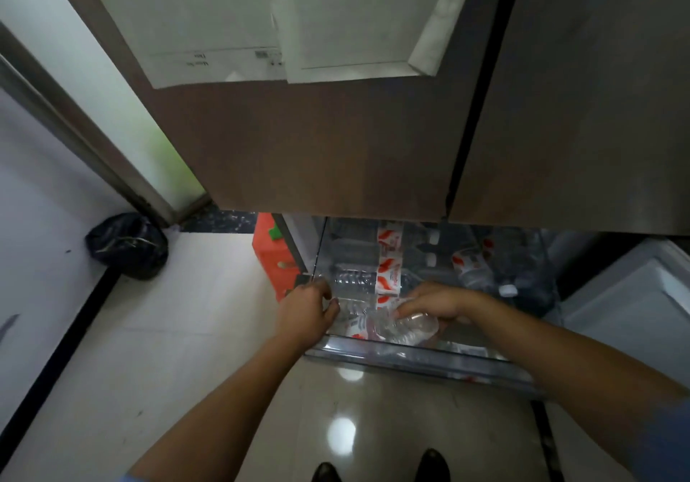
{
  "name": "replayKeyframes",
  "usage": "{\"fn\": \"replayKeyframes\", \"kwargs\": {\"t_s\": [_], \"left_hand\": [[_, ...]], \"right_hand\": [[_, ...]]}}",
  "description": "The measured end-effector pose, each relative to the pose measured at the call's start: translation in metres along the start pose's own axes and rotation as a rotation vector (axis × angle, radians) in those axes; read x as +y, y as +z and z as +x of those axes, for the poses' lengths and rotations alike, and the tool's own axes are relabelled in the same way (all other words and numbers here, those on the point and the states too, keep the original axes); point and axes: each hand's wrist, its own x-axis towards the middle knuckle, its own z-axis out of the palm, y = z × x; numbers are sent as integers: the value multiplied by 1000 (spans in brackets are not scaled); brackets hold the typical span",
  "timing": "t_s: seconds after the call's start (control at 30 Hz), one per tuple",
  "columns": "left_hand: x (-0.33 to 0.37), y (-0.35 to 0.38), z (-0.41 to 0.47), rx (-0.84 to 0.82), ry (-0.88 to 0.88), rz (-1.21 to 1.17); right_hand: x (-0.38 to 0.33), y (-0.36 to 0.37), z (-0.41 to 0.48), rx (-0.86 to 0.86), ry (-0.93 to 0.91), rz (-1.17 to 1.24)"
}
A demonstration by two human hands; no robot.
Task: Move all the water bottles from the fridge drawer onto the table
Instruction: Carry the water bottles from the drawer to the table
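The right hand (435, 304) curls over a clear, ribbed plastic water bottle (405, 330) and grips it where it lies on its side at the front of the fridge drawer (410, 360). Its thumb is hidden beneath the bottle. The left hand (304, 315) has bent fingers at the drawer's front left corner; whether they pinch a bottle or the drawer wall cannot be told. More bottles (354, 280) with red-and-white labels lie packed behind, blurred through the transparent wall, and the back ones are cut off under the brown fridge door (317, 145), which overhangs the drawer. White papers (224, 33) are stuck flat to that door. An orange carton (270, 253) stands just beside the drawer's left side. The glossy tiled floor (186, 332) lies open to the left, up to a crumpled black bag (127, 244).
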Motion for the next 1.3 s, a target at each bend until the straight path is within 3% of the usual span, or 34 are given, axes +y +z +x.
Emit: {"fn": "replayKeyframes", "kwargs": {"t_s": [0.17,0.33,0.43,0.53,0.63,0.7,1.0,1.3], "left_hand": [[16,2,3,-8,-93,-77],[46,-10,12,-153,-351,-789],[56,-17,15,-119,-414,-928],[58,-21,17,32,-387,-818],[57,-34,12,99,-315,-699],[51,-42,5,108,-296,-640],[11,-65,-11,158,-252,-424],[-12,-86,1,104,-122,-297]], "right_hand": [[19,-42,-20,-80,-38,270],[33,-63,-33,-87,-45,521],[40,-61,-30,-81,-24,603],[36,-53,-13,-40,-18,611],[17,-49,8,253,-36,549],[4,-50,22,382,-65,639],[-19,-42,57,580,-76,981],[-25,7,51,768,15,971]]}}
